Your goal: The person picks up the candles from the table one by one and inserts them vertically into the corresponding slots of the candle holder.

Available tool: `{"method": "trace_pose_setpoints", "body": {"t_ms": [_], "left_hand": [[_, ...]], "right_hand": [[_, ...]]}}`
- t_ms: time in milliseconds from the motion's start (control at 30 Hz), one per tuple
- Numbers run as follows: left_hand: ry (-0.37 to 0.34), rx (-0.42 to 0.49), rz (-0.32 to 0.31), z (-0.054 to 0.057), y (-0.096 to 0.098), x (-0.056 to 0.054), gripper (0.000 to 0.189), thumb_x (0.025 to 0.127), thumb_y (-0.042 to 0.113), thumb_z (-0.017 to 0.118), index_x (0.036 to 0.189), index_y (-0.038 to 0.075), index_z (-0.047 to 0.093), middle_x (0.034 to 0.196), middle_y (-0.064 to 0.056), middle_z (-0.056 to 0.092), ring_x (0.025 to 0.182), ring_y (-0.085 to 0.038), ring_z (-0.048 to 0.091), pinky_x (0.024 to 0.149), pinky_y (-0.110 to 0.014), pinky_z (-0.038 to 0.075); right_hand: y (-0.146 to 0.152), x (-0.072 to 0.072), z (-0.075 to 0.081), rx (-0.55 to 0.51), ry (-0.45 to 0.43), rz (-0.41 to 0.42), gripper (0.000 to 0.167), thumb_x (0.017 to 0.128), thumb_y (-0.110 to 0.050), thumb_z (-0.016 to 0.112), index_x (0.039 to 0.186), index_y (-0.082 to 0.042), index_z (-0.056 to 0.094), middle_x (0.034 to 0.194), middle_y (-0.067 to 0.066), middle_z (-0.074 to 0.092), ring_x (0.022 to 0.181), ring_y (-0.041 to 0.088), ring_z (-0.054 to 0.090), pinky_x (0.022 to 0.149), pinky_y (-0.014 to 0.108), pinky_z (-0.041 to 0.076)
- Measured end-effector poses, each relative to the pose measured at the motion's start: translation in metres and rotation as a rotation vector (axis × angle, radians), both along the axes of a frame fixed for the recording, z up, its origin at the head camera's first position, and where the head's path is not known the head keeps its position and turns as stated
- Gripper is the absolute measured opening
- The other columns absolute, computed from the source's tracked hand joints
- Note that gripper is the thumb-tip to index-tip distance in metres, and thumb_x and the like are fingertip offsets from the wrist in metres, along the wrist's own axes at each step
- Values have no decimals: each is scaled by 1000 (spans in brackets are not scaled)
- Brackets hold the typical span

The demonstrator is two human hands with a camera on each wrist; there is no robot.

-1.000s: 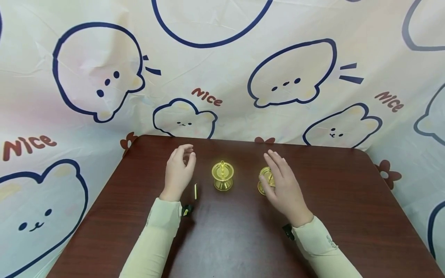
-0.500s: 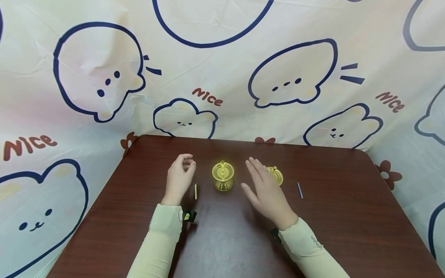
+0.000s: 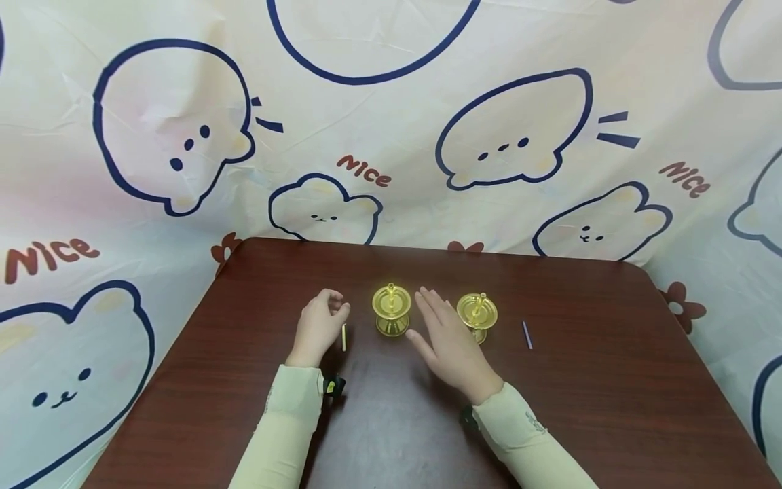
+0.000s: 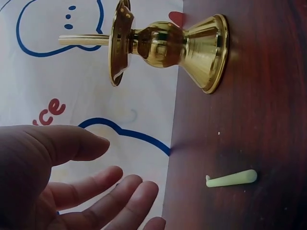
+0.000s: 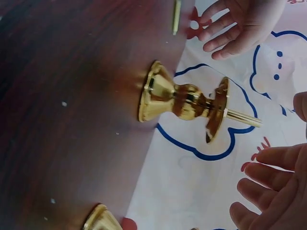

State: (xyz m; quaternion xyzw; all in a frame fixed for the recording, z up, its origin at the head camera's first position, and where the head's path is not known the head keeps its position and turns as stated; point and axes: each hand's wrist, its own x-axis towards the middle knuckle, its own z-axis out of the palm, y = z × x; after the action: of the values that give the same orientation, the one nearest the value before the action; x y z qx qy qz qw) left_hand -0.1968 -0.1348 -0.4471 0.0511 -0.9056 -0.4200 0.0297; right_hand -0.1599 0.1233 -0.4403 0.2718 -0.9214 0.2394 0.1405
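Observation:
Two shiny gold candle holders stand upright, the left one point(image 3: 392, 312) between my hands and the right one point(image 3: 478, 312) beyond my right hand. Each has a dished plate with a slim post on top, plain on the left holder point(image 5: 192, 101) in the right wrist view. My left hand point(image 3: 318, 331), loosely bent and holding nothing, hovers beside a thin pale yellow-green candle point(image 4: 232, 178) that lies on the wood. With fingers extended, my right hand point(image 3: 453, 350) hangs between the holders, its fingertips near the left one and its back overlapping the right one's base.
A thin bluish-purple stick point(image 3: 527, 335) lies right of the right holder. The dark reddish-brown table point(image 3: 391, 421) ends at a cloth backdrop point(image 3: 403, 129) printed with bear outlines. Sleeves with small dark wrist cameras cover both forearms.
My right hand has moved left from over the right holder toward the left one, uncovering that holder and the purple stick. My left hand has lowered slightly toward the yellow-green candle.

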Motion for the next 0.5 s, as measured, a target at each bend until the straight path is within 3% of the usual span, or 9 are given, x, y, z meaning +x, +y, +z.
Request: {"method": "trace_pose_setpoints", "body": {"t_ms": [300, 500], "left_hand": [[-137, -37, -25, -2, -2, 3, 38, 100, 25, 62, 126, -2, 62, 112, -18, 68, 100, -33, 65, 86, -49, 53], [-177, -84, -43, -4, -3, 4, 33, 99, 23, 62, 117, -5, 65, 109, -18, 69, 98, -35, 66, 87, -51, 52]], "right_hand": [[-2, -3, -9, 80, -23, -9, 66, 104, -39, 55, 152, 3, 40, 157, 19, 40, 148, 35, 33, 120, 53, 26], [-6, -2, -7, 147, -59, -1, 68, 104, -43, 53, 153, 2, 40, 159, 18, 38, 149, 34, 32, 121, 53, 23]]}}
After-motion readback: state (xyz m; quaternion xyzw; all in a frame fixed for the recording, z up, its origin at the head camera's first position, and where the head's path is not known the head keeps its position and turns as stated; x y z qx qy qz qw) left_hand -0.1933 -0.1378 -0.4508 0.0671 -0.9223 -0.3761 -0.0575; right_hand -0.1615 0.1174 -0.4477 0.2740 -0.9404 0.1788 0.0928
